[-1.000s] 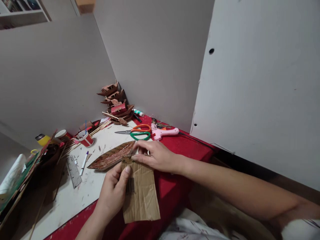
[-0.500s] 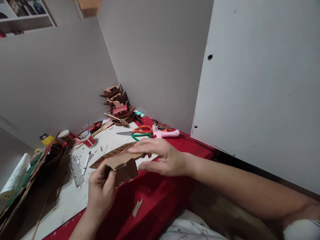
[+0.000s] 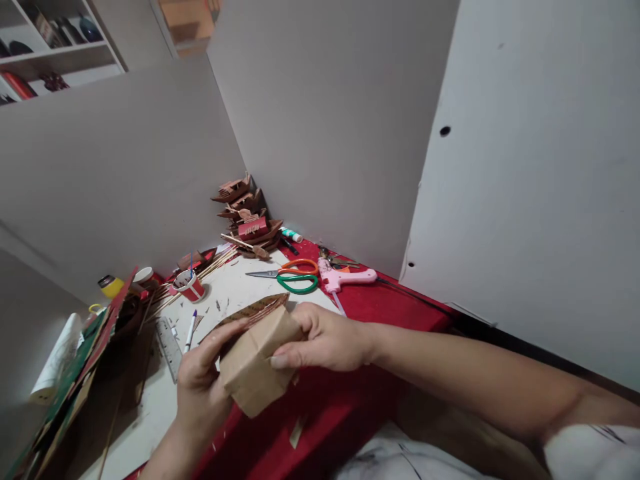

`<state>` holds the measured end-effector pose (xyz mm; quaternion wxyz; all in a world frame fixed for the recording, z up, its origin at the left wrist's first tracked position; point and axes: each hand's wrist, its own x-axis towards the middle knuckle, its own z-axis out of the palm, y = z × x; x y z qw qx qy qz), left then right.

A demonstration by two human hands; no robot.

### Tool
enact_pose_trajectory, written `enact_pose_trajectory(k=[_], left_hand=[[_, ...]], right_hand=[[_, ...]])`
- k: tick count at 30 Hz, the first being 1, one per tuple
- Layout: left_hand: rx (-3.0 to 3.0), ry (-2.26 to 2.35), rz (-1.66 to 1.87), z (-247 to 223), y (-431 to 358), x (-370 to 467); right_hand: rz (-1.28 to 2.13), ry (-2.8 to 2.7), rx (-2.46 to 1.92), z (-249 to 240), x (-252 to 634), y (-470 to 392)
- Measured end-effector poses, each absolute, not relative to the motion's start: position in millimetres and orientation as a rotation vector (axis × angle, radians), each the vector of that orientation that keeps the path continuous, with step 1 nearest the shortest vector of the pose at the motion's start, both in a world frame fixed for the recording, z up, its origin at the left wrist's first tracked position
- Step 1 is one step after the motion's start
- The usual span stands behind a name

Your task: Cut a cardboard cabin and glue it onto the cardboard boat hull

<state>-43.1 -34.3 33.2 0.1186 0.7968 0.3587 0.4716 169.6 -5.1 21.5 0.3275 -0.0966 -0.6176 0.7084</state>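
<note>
A folded brown cardboard piece (image 3: 260, 360), box-like with creased faces, is held between both hands above the red table cover. My left hand (image 3: 203, 370) grips its left side, fingers behind it. On its right side, my right hand (image 3: 323, 340) pinches it, thumb on the near face and fingers behind. Just behind the piece lies a pointed brown boat hull (image 3: 250, 309), partly hidden by the cardboard and my left hand.
Orange-and-green scissors (image 3: 295, 275) and a pink glue gun (image 3: 347, 277) lie beyond the hands. Small model boats (image 3: 253, 230) stand in the corner. A paper cup (image 3: 190, 287), marker (image 3: 191, 331), ruler (image 3: 169, 347) and stacked cardboard (image 3: 85, 380) are left.
The cardboard has turned so its broad folded faces show. My right hand has closed on its right side, where it was more loosely spread before. The camera view has shifted slightly.
</note>
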Motion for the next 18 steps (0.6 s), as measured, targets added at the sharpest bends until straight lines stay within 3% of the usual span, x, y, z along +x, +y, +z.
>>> enact_pose_trajectory(k=[4,14,18], left_hand=[[2.326,1.168,1.253,53,-17,-55],[2.085,1.247,1.181,54,46,-82],[2.140,1.179,1.253,53,53,-85]], right_hand=[[1.909,-1.535,-0.388,32,165,21],[1.556,-1.587,-0.568,28,143,69],[1.702,-1.492,-0.569,32,143,65]])
